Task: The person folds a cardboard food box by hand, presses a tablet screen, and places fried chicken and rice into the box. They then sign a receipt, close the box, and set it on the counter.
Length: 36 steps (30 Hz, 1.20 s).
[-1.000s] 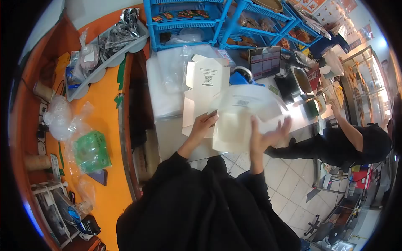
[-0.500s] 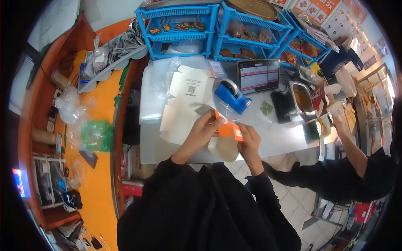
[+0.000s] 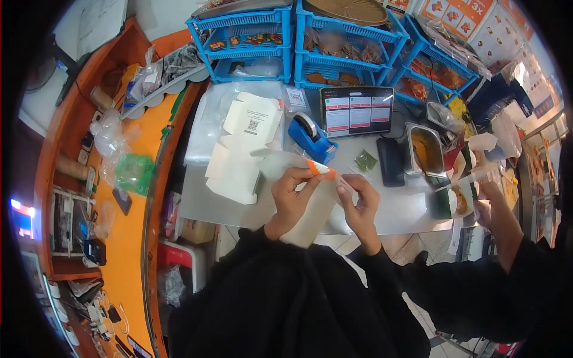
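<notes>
Above the near edge of the metal table, my left hand pinches a pale folding carton with an orange printed part. My right hand has its thumb and fingers closed on the carton's other side. One whitish panel sticks out to the left of the fingers and another hangs down towards my lap; the exact folds are hard to make out. Beyond my left hand a flat white carton blank with a QR code lies on the table. A blue tape dispenser stands just past my hands.
A tablet stands at the back beside a dark phone-like slab and a metal food pan. Blue basket shelves line the wall. At the right, another person's hand works over food packaging. An orange counter runs along the left.
The carton has been turned, so less orange faces me and pale panels show at the left and below. The view has shifted. The other person's arm has moved too.
</notes>
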{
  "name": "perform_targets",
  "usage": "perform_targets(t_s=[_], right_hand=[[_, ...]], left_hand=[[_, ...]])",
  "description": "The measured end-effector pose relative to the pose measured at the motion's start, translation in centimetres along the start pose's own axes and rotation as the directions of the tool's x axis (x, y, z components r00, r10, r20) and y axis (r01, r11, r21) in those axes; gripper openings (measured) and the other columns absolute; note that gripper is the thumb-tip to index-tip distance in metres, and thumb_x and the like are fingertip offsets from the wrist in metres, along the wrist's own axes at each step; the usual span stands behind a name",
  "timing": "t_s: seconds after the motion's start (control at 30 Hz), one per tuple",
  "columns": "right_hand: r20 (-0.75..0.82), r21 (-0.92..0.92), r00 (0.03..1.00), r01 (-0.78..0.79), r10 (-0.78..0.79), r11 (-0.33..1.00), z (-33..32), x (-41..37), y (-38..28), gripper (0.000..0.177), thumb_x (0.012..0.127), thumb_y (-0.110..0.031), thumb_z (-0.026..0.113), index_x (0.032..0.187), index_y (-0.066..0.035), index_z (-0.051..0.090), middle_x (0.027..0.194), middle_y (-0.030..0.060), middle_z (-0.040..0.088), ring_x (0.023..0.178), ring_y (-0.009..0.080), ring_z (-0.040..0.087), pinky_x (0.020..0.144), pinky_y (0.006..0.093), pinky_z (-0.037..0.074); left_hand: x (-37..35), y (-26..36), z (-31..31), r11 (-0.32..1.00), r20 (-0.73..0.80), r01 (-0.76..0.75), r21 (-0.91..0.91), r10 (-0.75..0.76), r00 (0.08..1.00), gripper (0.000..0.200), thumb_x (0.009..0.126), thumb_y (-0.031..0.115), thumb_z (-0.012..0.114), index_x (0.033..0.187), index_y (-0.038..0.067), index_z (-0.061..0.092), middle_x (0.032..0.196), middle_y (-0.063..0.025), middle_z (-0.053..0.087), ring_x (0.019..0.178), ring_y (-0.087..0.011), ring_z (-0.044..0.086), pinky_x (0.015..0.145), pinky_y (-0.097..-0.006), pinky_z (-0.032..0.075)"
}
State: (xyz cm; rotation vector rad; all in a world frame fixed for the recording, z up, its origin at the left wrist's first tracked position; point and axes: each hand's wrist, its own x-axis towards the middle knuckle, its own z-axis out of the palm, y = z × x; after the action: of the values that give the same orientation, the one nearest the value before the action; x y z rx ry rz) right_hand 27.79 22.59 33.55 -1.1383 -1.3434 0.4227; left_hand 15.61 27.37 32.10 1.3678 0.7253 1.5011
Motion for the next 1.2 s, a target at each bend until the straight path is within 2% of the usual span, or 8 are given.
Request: perform_targets(t_s=[0.07,0.17,0.53,0.73,0.83,0.9,1.03,1.2], right_hand=[[0.029,0.070,0.998,-0.052,0.050,0.996,-0.6,0.2,-0.3,0.008,0.070,0.002,0.055,0.078,0.001,0.053,0.083,0.0133,0.057,0.071,0.0162,0.054,0.063,0.0234,0.042],[0.100,0.319,0.981,-0.188,0.164,0.929,-1.4,0.4,-0.6,0.007,0.070,0.001,0.056,0.077,0.002,0.053,0.085,0.0138,0.057,0.075,0.0170,0.055,0.065,0.0241,0.042],[-0.184,0.194,0.980,0.105,-0.069,0.975,0.1,0.8,-2.1,0.006,0.067,-0.001,0.060,0.072,0.001,0.057,0.091,0.0141,0.053,0.092,0.0239,0.048,0.077,0.0322,0.042],[0.056,-0.313,0.907,0.413,-0.418,0.855,-0.4,1.8,-4.2,0.013,0.062,0.000,0.063,0.074,-0.001,0.058,0.095,0.0141,0.053,0.088,0.0268,0.048,0.072,0.0337,0.041],[0.059,-0.155,0.956,0.293,-0.288,0.943,0.0,1.6,-3.3,0.014,0.061,0.000,0.064,0.074,-0.001,0.059,0.098,0.0160,0.052,0.087,0.0271,0.050,0.072,0.0323,0.041],[-0.002,0.069,0.977,0.211,-0.212,0.975,0.3,1.6,-2.1,0.016,0.060,0.001,0.064,0.075,-0.001,0.059,0.101,0.0176,0.051,0.085,0.0284,0.052,0.072,0.0306,0.041],[-0.044,-0.219,0.935,0.335,-0.352,0.916,0.7,2.6,-2.0,0.020,0.060,0.001,0.064,0.080,-0.002,0.059,0.107,0.0195,0.047,0.085,0.0296,0.052,0.072,0.0310,0.041],[-0.030,-0.452,0.890,0.394,-0.456,0.800,2.0,1.8,0.0,0.041,0.059,-0.001,0.065,0.098,-0.002,0.053,0.109,0.0171,0.047,0.089,0.0282,0.051,0.073,0.0309,0.041]], left_hand=[[0.1,0.1,-0.2,0.900,0.074,-0.313,0.303,0.306,0.949,0.017,0.067,-0.005,0.061,0.081,-0.001,0.051,0.073,-0.0090,0.057,0.068,-0.0115,0.056,0.058,-0.0205,0.045],[0.0,-0.2,0.0,0.898,0.095,-0.384,0.214,0.372,0.923,0.014,0.067,-0.005,0.060,0.079,-0.001,0.053,0.074,-0.0107,0.058,0.067,-0.0118,0.057,0.057,-0.0203,0.044],[-0.7,2.3,0.3,0.979,0.281,-0.192,0.074,0.164,0.945,0.013,0.069,0.003,0.060,0.082,0.001,0.060,0.083,-0.0085,0.059,0.074,-0.0166,0.057,0.064,-0.0238,0.044],[0.8,2.5,-0.6,0.979,0.220,-0.104,0.175,0.064,0.973,0.019,0.066,0.007,0.063,0.084,0.003,0.059,0.083,-0.0062,0.059,0.076,-0.0168,0.056,0.066,-0.0264,0.043],[1.5,3.0,-1.2,0.997,0.341,0.023,0.080,-0.049,0.939,0.023,0.066,0.008,0.064,0.088,0.002,0.058,0.086,-0.0055,0.058,0.079,-0.0168,0.055,0.068,-0.0269,0.042],[1.4,2.8,-1.2,0.997,0.402,-0.009,0.082,-0.025,0.915,0.023,0.068,0.008,0.061,0.090,0.002,0.057,0.090,-0.0073,0.056,0.083,-0.0186,0.053,0.071,-0.0277,0.041],[0.7,2.3,0.8,0.976,0.262,-0.173,-0.132,0.203,0.944,0.030,0.076,0.009,0.048,0.102,-0.005,0.048,0.102,-0.0164,0.048,0.093,-0.0257,0.046,0.076,-0.0298,0.038],[1.2,2.6,0.7,0.964,0.398,-0.255,0.070,0.208,0.894,0.047,0.079,0.025,0.042,0.114,-0.005,0.037,0.116,-0.0198,0.038,0.106,-0.0293,0.038,0.086,-0.0344,0.031]])
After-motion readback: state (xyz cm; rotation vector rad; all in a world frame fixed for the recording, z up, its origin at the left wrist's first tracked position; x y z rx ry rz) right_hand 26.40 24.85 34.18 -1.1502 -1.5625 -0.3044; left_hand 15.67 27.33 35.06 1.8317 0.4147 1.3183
